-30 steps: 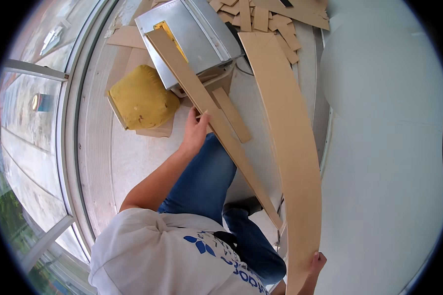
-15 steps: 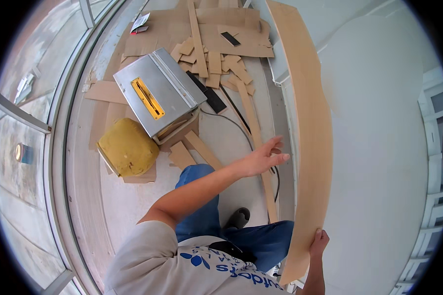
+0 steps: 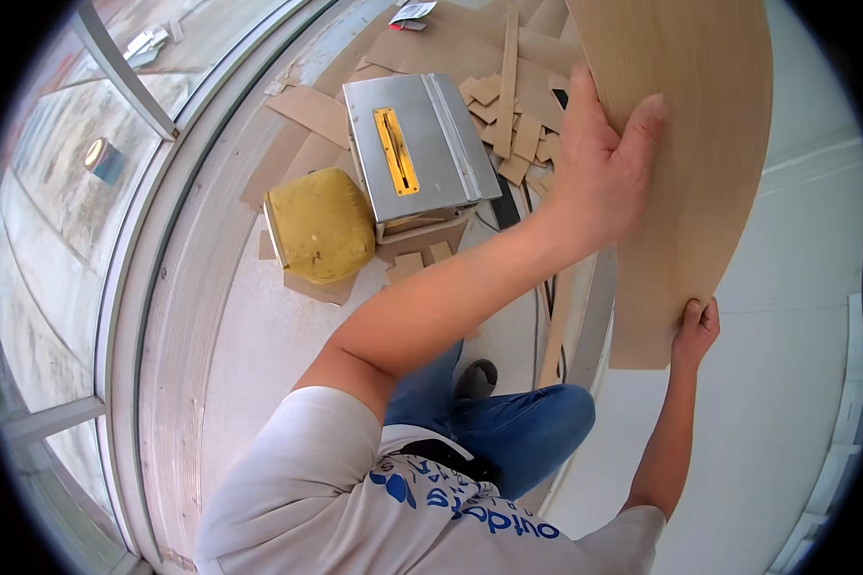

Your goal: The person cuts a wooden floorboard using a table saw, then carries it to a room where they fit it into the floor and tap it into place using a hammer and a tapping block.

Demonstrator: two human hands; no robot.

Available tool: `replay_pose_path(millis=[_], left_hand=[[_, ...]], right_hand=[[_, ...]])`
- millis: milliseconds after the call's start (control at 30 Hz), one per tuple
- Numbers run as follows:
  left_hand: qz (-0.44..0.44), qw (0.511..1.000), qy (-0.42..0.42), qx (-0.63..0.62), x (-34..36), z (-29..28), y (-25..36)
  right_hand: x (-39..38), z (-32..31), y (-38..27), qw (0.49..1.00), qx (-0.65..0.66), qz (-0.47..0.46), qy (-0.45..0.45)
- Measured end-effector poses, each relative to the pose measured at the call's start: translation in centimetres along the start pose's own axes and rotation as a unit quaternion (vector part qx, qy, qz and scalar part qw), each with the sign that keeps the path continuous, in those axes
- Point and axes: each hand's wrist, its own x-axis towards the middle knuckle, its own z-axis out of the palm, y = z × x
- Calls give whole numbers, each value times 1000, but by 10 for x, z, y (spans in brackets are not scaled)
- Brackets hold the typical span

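A long, light-brown wooden plank (image 3: 690, 163) is raised on my right, its far end running out of view at the top. My left hand (image 3: 604, 168) is closed on the plank's left edge, the thumb lying over its face and the other fingers partly hidden. Near the plank's lower end, my right hand (image 3: 697, 331) grips the right edge, with most of its fingers behind the wood. Beyond my left forearm, on the floor, stands a silver table saw (image 3: 451, 144) with a yellow blade insert.
A worn yellow container (image 3: 321, 225) sits against the saw's left side. Several wood offcuts (image 3: 525, 136) are heaped beyond it on brown cardboard (image 3: 431, 48). A narrow strip (image 3: 556, 326) lies by my knee. Glass doors (image 3: 125, 77) line the left, a pale wall (image 3: 786, 240) the right.
My left hand has gone from empty and reaching to holding the plank's left edge. The plank and my right hand have come up higher, and the view has turned.
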Motion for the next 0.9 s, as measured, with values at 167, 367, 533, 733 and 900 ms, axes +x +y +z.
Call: replay_pose_path(millis=[167, 367, 533, 733, 900], left_hand=[[-35, 987, -56, 149, 43, -36, 51], [-70, 930, -36, 358, 29, -41, 48], [-129, 818, -76, 556, 11, -77, 71], [-165, 627, -53, 760, -2, -98, 104], [-233, 573, 63, 783, -98, -85, 147]], right_hand=[[14, 158, 4, 957, 236, 3, -167], [10, 234, -35, 817, 432, 3, -383], [49, 246, -76, 709, 607, -3, -359], [43, 306, -79, 598, 708, 175, -332], [-22, 364, -160, 611, 675, 303, -282]])
